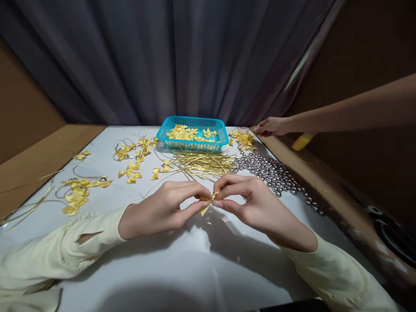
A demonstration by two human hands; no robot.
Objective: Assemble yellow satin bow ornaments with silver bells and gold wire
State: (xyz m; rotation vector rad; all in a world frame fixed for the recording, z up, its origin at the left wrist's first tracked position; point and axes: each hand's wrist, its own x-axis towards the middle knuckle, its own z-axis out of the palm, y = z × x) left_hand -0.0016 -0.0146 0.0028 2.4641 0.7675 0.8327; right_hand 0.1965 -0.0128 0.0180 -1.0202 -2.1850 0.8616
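Above the near middle of the white table, my left hand and my right hand meet fingertip to fingertip. Both pinch one small yellow ribbon bow, and a pointed end of it hangs below the fingers. Most of the bow is hidden by my fingertips. Just beyond my hands lies a pile of gold wire ties. Past my right hand spreads a heap of shiny silver bells or beads, too small to tell which. More yellow bows lie loose beyond my left hand.
A blue plastic basket holding yellow bows stands at the table's back. Bows with ties and silver pieces lie at left and at back right, where another person's hand reaches in. A grey curtain hangs behind.
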